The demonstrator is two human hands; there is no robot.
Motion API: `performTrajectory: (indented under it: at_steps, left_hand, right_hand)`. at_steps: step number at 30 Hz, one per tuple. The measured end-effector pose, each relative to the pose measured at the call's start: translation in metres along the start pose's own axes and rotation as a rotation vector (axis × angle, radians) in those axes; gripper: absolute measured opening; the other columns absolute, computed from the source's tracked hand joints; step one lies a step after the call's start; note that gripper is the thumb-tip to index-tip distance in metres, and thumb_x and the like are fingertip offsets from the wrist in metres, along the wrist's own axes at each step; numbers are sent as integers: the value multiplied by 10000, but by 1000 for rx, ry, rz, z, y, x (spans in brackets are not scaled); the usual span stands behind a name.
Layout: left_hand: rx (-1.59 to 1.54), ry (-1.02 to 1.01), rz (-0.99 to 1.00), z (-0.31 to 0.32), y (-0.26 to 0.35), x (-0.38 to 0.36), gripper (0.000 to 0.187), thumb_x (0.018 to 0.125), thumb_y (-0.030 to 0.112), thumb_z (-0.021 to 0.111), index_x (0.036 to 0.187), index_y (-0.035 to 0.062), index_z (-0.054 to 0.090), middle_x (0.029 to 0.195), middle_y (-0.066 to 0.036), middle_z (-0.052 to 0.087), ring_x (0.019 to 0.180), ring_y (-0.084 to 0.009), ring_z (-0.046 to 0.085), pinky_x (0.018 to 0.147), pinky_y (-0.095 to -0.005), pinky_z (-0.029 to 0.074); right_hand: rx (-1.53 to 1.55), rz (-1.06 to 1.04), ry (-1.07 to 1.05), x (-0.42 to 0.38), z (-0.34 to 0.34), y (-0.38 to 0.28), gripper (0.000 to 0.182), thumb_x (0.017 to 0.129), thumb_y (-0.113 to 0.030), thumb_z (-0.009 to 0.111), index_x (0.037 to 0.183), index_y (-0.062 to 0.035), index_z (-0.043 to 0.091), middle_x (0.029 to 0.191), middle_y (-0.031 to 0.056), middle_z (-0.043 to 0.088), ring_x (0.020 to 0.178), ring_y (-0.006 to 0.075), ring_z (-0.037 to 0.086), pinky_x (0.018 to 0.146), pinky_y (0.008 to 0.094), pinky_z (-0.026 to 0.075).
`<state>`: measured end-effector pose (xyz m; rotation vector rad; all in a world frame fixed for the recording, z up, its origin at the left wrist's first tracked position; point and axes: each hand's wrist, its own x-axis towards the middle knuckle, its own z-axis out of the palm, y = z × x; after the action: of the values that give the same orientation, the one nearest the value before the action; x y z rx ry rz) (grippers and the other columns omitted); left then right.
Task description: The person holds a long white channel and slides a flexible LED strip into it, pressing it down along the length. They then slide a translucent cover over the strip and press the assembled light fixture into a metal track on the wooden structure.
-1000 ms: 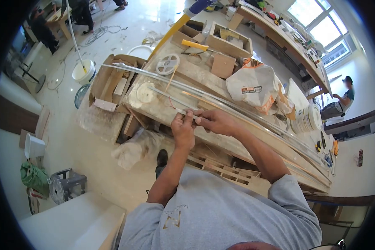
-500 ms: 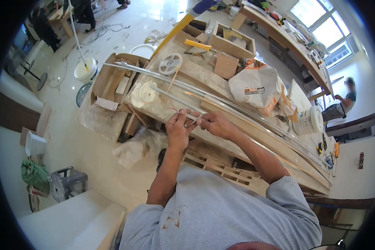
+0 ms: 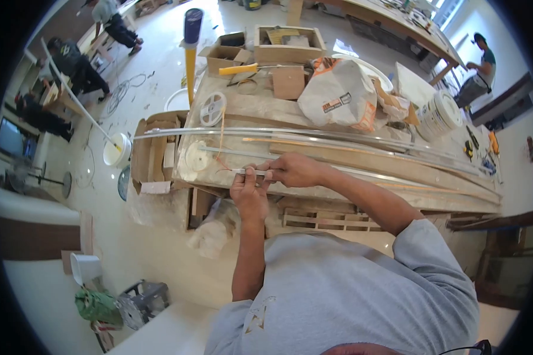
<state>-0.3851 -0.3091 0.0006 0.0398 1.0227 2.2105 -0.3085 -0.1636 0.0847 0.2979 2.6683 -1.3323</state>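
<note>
A thin, pale aluminium profile (image 3: pixel 373 176) runs over the workbench, its near end between my two hands. My left hand (image 3: pixel 247 194) is closed, pinching that end between thumb and fingers. Just to the right of it my right hand (image 3: pixel 298 170) is also closed on the profile, fingertips close to the left ones. Thin red wires (image 3: pixel 222 163) stick out leftward at the held end. Beyond them a white reel (image 3: pixel 213 109) lies on the bench, with a narrow strip hanging from it. What exactly lies between my fingertips is partly hidden.
Long metal profiles (image 3: pixel 314 135) cross the workbench (image 3: pixel 204 177). Behind them are a yellow-handled tool (image 3: pixel 238 69), a wooden box (image 3: pixel 290 44), a white-orange sack (image 3: pixel 337 97) and a white bucket (image 3: pixel 439 115). A cardboard box (image 3: pixel 154 151) stands left. Several people are farther off.
The view has turned, so the bench now lies more level across it. Both hands keep hold of the profile and appear slightly farther left, fingertips still close together.
</note>
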Motion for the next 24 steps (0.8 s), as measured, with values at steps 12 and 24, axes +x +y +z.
performTrajectory:
  at_steps: [12, 24]
  left_hand:
    - [-99, 143, 137, 26, -3, -36, 125, 1025, 169, 556, 1032, 44, 554, 891, -113, 670, 833, -293, 728, 676, -385, 616]
    - [-174, 247, 318, 31, -42, -105, 115, 1019, 118, 544, 1050, 16, 586, 878, -110, 666, 888, -303, 699, 740, -426, 587]
  right_hand:
    - [-271, -136, 73, -36, 6, 25, 309, 955, -306, 564, 1010, -49, 728, 865, 214, 692, 836, 399, 651, 782, 486, 491]
    - [-99, -43, -229, -107, 12, -1, 302, 962, -309, 540, 1030, -57, 692, 943, 256, 684, 911, 449, 642, 849, 511, 486]
